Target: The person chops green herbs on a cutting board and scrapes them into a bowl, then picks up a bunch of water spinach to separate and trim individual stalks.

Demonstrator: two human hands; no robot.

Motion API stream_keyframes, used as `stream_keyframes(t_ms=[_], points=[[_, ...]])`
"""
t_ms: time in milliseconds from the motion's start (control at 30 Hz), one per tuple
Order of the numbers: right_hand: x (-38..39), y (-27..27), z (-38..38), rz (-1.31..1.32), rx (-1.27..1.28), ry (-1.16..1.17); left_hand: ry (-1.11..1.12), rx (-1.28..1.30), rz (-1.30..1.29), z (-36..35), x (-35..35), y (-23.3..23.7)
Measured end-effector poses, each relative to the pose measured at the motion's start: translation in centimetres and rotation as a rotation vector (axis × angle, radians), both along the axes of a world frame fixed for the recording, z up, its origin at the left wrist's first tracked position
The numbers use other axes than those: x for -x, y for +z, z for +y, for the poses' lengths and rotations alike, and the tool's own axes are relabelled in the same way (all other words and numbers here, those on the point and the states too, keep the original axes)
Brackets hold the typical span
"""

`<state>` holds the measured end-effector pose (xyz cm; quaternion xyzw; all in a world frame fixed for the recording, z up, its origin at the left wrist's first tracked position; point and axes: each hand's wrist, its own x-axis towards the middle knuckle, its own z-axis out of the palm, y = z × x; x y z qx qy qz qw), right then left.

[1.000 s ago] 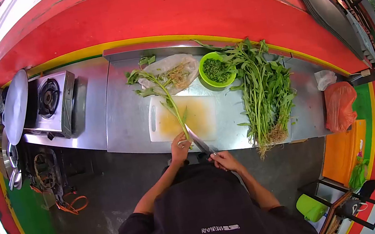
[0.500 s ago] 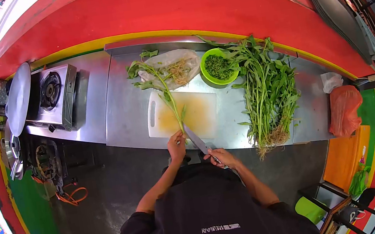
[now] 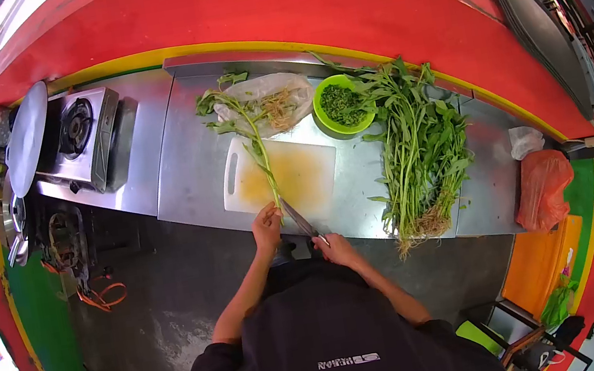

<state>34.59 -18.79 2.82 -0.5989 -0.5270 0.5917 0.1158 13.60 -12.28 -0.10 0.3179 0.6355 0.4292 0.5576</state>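
With the white cutting board [image 3: 239, 199] taken as the centre of the dial, a grey round disc [image 3: 28, 142] is seen leaning toward ten o'clock, just beside a gas stove [image 3: 78, 135]. At seven o'clock, by the board's near edge, the left hand [image 3: 267, 229] is placed; its fingers are closed around the lower end of a leafy green stalk [image 3: 256, 145]. The stalk is laid across the board, its leafy top being pointed toward eleven o'clock and lapped over a clear plastic bag [image 3: 293, 87]. Pale brown roots [image 3: 279, 113] are gathered on that bag, at twelve. A knife [image 3: 300, 221] is held by the right hand [image 3: 334, 248] at five o'clock, the fist being wrapped round the handle. The blade is aimed at about ten or eleven, its tip close beside the stalk (whether they touch cannot be told). Between one and two o'clock, chopped greens [image 3: 341, 103] are held in a lime-green bowl [image 3: 339, 131]. A large bunch of rooted greens [image 3: 415, 147] is spread at three, and beyond it a red plastic bag [image 3: 544, 190] is set slightly lower.
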Motion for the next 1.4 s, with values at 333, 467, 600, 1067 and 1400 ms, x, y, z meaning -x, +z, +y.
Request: stream_keyframes(t_ms=[333,467,600,1067,1400], points=[[-1.5,3.4,1.2,0.334,0.365,-0.177,-0.02,0.233,-0.512,-0.7,2.7,1.1],[-1.1,4.3,0.5,0.411,0.376,-0.25,0.03,0.258,-0.206,-1.1,3.3,1.4],[1.1,5.5,-0.5,0.341,0.348,-0.255,0.064,0.222,-0.2,-2.0,3.3,0.0],[3.1,6.4,-1.2,0.164,0.238,-0.257,0.023,0.158,-0.248,-2.6,1.2,-0.6],[3.2,6.0,-1.2,0.27,0.35,-0.302,0.003,0.017,-0.062,-2.7,0.4,-2.3]])
